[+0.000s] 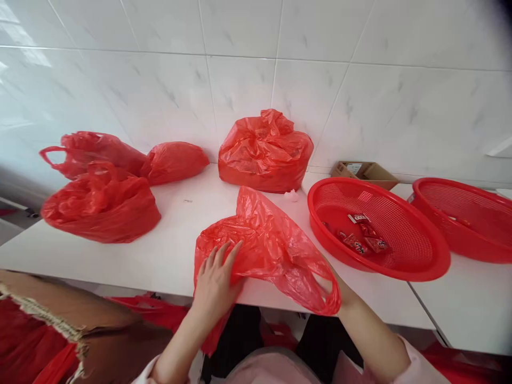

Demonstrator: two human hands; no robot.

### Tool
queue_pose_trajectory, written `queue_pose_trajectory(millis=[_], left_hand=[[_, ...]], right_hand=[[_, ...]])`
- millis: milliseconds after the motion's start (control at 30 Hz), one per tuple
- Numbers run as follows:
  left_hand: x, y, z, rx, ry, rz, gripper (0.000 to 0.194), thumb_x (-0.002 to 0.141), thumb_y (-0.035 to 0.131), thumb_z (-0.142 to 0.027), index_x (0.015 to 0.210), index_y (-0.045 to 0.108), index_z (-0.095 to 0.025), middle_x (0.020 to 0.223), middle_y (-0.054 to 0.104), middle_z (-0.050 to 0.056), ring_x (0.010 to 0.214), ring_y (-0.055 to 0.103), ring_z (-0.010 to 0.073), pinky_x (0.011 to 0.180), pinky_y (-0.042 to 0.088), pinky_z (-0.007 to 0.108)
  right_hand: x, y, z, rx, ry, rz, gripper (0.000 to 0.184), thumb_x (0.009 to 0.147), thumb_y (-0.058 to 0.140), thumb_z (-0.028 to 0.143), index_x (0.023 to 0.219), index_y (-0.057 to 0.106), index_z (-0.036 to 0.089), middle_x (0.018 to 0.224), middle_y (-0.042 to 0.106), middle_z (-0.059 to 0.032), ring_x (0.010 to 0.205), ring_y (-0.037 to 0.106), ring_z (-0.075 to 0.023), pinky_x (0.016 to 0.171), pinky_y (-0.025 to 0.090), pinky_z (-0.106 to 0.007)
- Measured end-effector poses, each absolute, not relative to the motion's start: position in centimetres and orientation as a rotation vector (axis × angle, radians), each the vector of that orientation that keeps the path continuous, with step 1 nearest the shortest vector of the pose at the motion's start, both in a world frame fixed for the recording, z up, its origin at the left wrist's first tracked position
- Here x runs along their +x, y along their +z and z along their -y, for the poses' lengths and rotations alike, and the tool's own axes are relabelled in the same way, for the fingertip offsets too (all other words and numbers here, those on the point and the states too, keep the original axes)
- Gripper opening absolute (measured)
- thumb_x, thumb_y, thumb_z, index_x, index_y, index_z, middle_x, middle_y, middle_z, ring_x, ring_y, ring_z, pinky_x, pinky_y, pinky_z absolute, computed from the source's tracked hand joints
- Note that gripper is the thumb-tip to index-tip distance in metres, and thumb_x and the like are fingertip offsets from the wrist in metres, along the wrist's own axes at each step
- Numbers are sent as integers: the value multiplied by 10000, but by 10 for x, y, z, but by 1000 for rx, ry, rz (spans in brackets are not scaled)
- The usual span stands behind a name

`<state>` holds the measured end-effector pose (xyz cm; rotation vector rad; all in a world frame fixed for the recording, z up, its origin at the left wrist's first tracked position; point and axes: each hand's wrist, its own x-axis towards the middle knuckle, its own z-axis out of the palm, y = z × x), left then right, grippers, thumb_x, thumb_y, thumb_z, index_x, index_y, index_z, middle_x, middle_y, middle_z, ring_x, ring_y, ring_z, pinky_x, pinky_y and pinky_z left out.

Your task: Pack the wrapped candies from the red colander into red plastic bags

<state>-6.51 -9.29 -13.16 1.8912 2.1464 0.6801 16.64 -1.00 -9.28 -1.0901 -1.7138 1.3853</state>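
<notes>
A thin red plastic bag point(264, 245) lies crumpled near the front edge of the white table. My left hand point(216, 277) rests on the bag's left side, fingers spread over the film and its palm toward the bag. My right hand point(323, 282) reaches in behind the bag's right side, by a handle loop; a bit of skin shows through the loop, but the fingers are hidden by the plastic. To the right stands a red perforated basket point(416, 240) with several small red printed packets point(360, 234) at its bottom.
Full red bags stand along the tiled wall: a large bag point(266, 154) in the middle, and several at left, such as the front bag point(104, 213). A second red basket point(472, 240) and a small cardboard box point(368, 173) are at right. An open carton point(60, 304) sits lower left.
</notes>
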Motion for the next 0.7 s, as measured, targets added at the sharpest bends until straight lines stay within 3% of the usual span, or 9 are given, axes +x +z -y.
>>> queue_pose_trajectory(millis=[100,233,300,367,433,533,700], left_hand=[[-105,-137,96,1699,650,-2094,465,834,480,-175,1255,664,-251,1314,648,63,1218,586,297,1022,464,453],[-145,-115,108,1355,881,-1905,348,829,566,-319,1125,703,-197,1094,745,76,1049,676,292,924,527,393],[-143,-103,111,1211,1006,-1794,366,828,626,-424,1109,686,-196,1048,748,70,980,691,269,841,554,338],[-130,-93,107,1106,1097,-1686,406,817,666,-481,1104,665,-195,1017,743,65,933,696,240,790,558,294],[-113,-85,100,1051,1159,-1591,429,805,693,-494,1106,650,-192,1024,734,64,920,697,219,785,557,276],[-95,-77,88,1072,1208,-1541,437,800,698,-503,1091,649,-181,1082,715,74,928,696,215,815,559,292],[-97,-79,96,1440,878,-1697,429,833,637,-488,1167,670,-221,1153,711,73,1054,664,267,964,508,397]], right_hand=[[195,-120,13,-1130,1586,1359,405,785,652,586,894,673,196,858,717,-60,745,668,-204,687,547,-337],[238,-142,8,-1370,1493,1280,536,724,653,702,788,618,171,749,661,-39,638,605,-170,589,503,-293],[248,-132,13,-1432,1264,1488,499,800,599,671,872,618,178,829,672,-57,714,627,-186,643,526,-313],[247,-107,26,-1359,881,1699,365,889,574,535,1029,617,201,1036,676,-90,936,646,-220,823,536,-370],[235,-76,42,-1183,497,1832,238,933,558,377,1118,600,233,1210,628,-98,1136,592,-230,995,469,-419],[207,-44,54,-949,265,2049,197,935,558,280,1127,594,250,1300,578,-92,1243,530,-224,1062,428,-436],[184,-68,36,-1144,179,2323,637,853,671,327,1442,436,258,1535,387,-114,1411,367,-315,1118,363,-566]])
